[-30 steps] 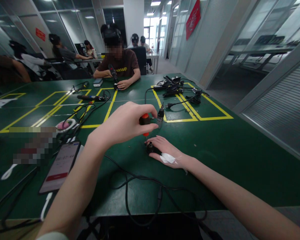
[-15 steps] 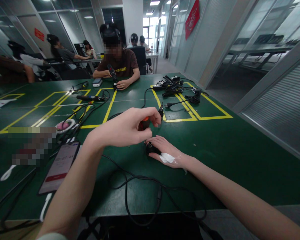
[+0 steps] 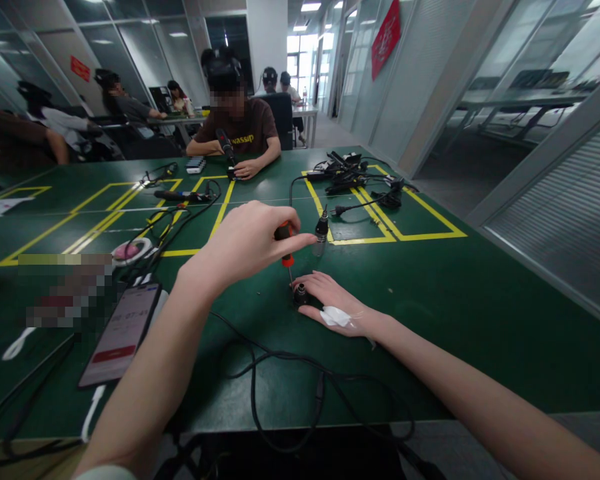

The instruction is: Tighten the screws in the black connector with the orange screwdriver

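My left hand (image 3: 247, 237) is closed around the red-and-black handle of a screwdriver (image 3: 287, 260), its thumb stretched to the right. The shaft points down, its tip close to a small black cylindrical part (image 3: 301, 295) with a metal collar on top. Whether the tip touches that part I cannot tell. Resting on the table, my right hand (image 3: 333, 297) holds the black part between thumb and fingers; a white pad is taped across its back. Just beyond my left thumb stands a black piece with a pointed metal tip (image 3: 322, 225) and a clear lower section.
Loose black cable (image 3: 280, 353) loops across the green table (image 3: 455, 333) before me. To the left lie a phone (image 3: 120, 333) and a tape roll (image 3: 133, 251). A heap of black cords and tools (image 3: 345, 172) lies farther back. Across the table sits a co-worker (image 3: 247, 133).
My left hand has shifted slightly up and left, and its thumb has straightened. More of the screwdriver's handle and its shaft now show.
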A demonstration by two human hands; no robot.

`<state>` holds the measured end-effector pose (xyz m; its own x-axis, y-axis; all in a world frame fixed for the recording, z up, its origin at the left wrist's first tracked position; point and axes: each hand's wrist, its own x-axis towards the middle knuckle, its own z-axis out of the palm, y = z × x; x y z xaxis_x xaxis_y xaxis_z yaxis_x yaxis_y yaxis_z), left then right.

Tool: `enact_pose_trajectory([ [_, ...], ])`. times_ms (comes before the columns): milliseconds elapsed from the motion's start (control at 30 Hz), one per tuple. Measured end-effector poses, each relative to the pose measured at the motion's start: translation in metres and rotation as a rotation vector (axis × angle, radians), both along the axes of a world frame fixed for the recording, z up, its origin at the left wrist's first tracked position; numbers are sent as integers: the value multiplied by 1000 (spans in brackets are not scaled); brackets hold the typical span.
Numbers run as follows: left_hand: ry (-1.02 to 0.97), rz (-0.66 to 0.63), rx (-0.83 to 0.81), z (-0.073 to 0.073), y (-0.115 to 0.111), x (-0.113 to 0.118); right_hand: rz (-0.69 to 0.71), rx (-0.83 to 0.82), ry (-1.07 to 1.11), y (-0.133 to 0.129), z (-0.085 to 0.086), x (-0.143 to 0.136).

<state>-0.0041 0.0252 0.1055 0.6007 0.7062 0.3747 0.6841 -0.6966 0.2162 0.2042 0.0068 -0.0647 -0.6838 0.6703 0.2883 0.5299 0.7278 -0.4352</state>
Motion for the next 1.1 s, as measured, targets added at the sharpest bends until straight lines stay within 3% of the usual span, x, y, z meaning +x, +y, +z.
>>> enact_pose_trajectory([
  [100,-124,-205,-126,-2,0,4,-3,3,-1,0,0,0],
  [167,-147,-267,-188,0,-3,5,-3,12,5,0,0,0],
  [367,-70,-289,-339,14,-13,-4,-3,20,17,-1,0,0],
  [500,-74,-297,-410,14,-12,-7,-8,8,4,0,0,0],
  [600,-69,-248,-283,8,-9,-3,-7,13,11,0,-1,0],
  [733,23,-33,47,-1,-3,3,-10,11,18,1,-2,0],
  [800,27,3,105,-4,-1,5,-12,7,14,1,-3,0],
  [967,-146,-240,-8,-7,0,9,-15,10,5,1,-4,0],
  [1100,-140,-286,-155,-1,-5,7,-8,11,13,0,-3,0],
])
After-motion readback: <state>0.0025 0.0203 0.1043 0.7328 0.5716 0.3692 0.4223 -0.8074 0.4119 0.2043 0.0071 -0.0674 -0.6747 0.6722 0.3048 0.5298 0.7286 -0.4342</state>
